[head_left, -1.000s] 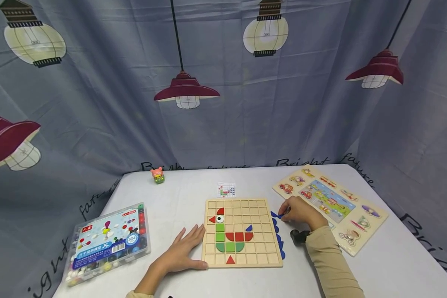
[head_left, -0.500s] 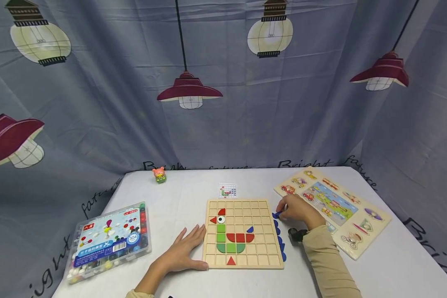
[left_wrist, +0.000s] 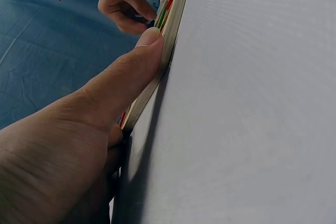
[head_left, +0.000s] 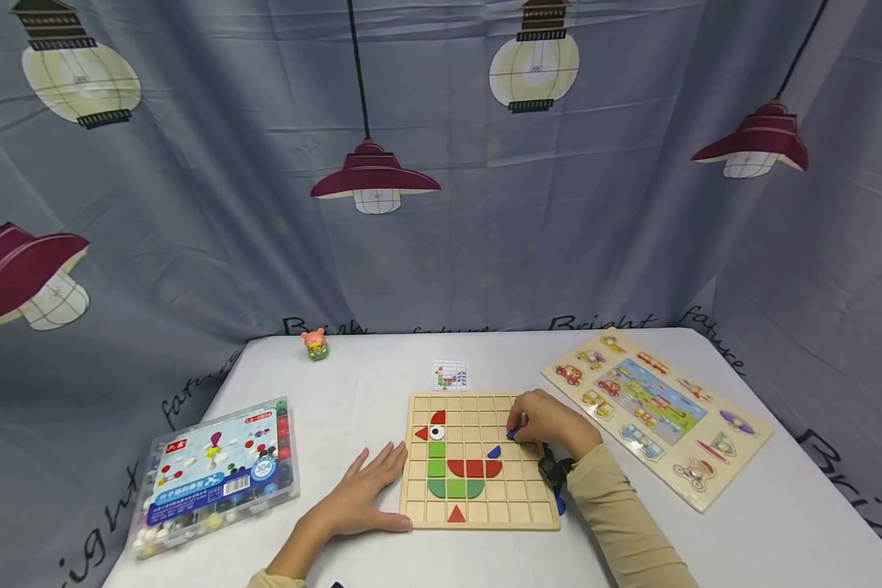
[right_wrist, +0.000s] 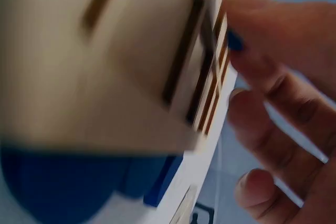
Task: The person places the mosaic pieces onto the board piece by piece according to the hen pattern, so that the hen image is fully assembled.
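Note:
A wooden grid board [head_left: 514,498] lies on the white table, with red, green and blue pieces and an eye tile forming a bird-like figure. My left hand [head_left: 360,494] is spread flat at its left side; in the left wrist view the thumb [left_wrist: 126,74] presses the board's edge. Over the upper right cells, my right hand [head_left: 551,420] pinches a small blue piece [head_left: 511,435] between thumb and fingertips, close above the grid. The same blue piece [right_wrist: 234,40] shows partly behind the fingers in the right wrist view. A single blue piece [head_left: 494,452] sits above the red row.
Loose blue pieces [head_left: 561,506] line the board's right edge, partly hidden by the right wrist. Behind the board lies a small pattern card [head_left: 450,376]. A picture puzzle [head_left: 661,416] is at right, a clear case of beads [head_left: 216,478] at left, a toy figure [head_left: 314,344] at back left.
My right hand has picked up a blue piece beside the board and moved left with it over the upper right cells. The left hand has stayed in place.

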Motion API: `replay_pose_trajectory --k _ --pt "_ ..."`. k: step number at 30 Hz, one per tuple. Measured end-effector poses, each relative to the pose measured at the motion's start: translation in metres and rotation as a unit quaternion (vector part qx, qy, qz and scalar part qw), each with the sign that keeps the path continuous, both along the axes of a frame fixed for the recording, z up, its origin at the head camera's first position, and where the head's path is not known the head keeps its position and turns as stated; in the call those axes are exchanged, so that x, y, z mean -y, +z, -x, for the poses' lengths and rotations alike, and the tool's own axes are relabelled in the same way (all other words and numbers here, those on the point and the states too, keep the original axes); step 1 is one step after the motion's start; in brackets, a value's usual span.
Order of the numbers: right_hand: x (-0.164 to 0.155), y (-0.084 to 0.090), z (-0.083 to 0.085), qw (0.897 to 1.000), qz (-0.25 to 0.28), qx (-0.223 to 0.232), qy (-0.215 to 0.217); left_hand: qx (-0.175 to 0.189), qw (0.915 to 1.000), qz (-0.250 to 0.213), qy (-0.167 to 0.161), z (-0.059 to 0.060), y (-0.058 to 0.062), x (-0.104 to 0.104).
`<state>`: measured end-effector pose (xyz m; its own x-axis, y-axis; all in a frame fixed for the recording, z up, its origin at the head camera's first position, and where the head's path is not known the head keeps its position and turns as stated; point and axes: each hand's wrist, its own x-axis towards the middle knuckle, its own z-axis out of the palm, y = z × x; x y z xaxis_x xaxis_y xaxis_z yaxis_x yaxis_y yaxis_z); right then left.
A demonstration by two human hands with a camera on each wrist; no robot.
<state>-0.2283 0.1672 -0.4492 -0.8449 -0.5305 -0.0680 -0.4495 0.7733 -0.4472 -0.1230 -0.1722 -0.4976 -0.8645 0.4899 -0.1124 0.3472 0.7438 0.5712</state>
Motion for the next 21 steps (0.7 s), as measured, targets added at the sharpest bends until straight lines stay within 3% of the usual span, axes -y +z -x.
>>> replay_pose_trajectory --k 8,21 --pt "0.0075 -0.006 -0.0037 1.0 -0.005 0.01 -0.003 0.005 1.0 0.0 -0.002 -0.0006 -0.0016 -0.0001" --pt "0.009 -0.0015 -0.0026 1.0 0.001 -0.004 0.007 -0.005 1.0 -0.001 -0.003 0.0004 -0.0003 0.0"
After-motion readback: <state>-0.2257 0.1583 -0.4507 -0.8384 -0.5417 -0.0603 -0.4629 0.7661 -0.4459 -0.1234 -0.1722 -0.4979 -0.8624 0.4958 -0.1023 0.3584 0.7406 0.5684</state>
